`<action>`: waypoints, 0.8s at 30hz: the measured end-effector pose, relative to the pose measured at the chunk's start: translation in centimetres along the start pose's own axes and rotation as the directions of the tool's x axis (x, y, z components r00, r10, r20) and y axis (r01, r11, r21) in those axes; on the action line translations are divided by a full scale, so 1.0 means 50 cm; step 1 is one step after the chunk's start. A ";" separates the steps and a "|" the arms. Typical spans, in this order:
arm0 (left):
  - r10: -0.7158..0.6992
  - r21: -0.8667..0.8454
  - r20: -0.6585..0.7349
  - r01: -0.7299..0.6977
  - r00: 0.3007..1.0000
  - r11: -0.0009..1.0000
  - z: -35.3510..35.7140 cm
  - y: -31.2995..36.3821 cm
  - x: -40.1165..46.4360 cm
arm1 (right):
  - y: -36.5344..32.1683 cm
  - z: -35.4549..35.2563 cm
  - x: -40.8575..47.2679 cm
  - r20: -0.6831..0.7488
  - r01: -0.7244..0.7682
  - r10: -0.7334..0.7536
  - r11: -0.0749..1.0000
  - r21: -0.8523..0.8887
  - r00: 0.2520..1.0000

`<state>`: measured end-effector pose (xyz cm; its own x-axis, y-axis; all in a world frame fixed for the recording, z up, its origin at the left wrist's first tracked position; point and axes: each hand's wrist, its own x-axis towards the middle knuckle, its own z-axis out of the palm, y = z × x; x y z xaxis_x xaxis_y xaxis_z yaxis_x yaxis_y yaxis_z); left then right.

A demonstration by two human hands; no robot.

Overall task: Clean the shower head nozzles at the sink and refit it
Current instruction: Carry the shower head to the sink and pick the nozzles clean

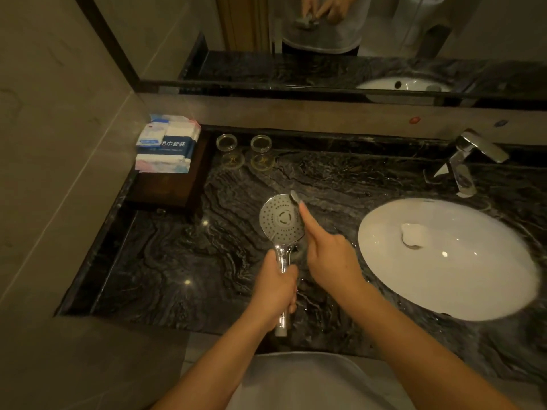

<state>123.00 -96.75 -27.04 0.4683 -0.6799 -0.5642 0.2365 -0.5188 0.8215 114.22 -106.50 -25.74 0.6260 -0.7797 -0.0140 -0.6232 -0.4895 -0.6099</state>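
The shower head [282, 218] is held face up above the dark marble table [177, 261], over its middle stretch, just left of the white sink [444, 276] and nearer the front edge than the back. Its hose is off; the bare end of the handle pokes out below the left hand [276, 294], whose fingers are curled tight round the chrome handle. The right hand [328, 255] pinches a small brush [294, 197], forefinger laid straight along its stem, the bristle end resting at the far right rim of the nozzle plate.

The step in hand looks like scrubbing the nozzles. To do it well, I judge the face should be worked in short circles ring by ring towards the centre, handle kept steady, and the head shifted over the basin so loosened scale can be rinsed under the tap [473, 155].

Further out, two glasses [244, 143] stand by the back edge, and wrapped towel packs [167, 143] sit on a wooden tray [165, 187] at the left end. The mirror [325, 39] above reflects both hands.
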 end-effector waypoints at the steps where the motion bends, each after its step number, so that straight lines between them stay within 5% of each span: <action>1: 0.014 0.023 0.002 -0.014 1.000 1.000 -0.003 0.002 0.003 | -0.002 -0.005 -0.004 0.008 0.003 -0.003 1.000 -0.005 1.000; 5: 0.040 0.113 0.036 -0.044 0.999 0.993 -0.018 0.000 0.012 | -0.004 0.022 -0.090 0.127 0.014 -0.012 1.000 -0.012 0.992; 10: 0.075 0.303 0.036 -0.083 0.997 0.950 -0.013 -0.012 0.010 | -0.011 0.008 -0.002 0.072 -0.020 0.025 0.997 -0.068 0.997; 18: 0.090 0.320 0.009 -0.088 0.996 0.943 -0.024 0.002 0.023 | -0.012 0.033 -0.079 0.184 0.030 -0.010 0.994 -0.107 0.983; 24: 0.086 0.323 0.009 -0.084 0.996 0.943 -0.033 0.004 0.020 | -0.027 0.004 0.008 0.087 -0.026 0.036 0.994 -0.109 0.996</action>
<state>124.92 -96.71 -27.30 0.4791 -0.7267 -0.4923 -0.0914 -0.5992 0.7954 115.41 -106.06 -25.07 0.6418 -0.7596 -0.1048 -0.6867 -0.5085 -0.5194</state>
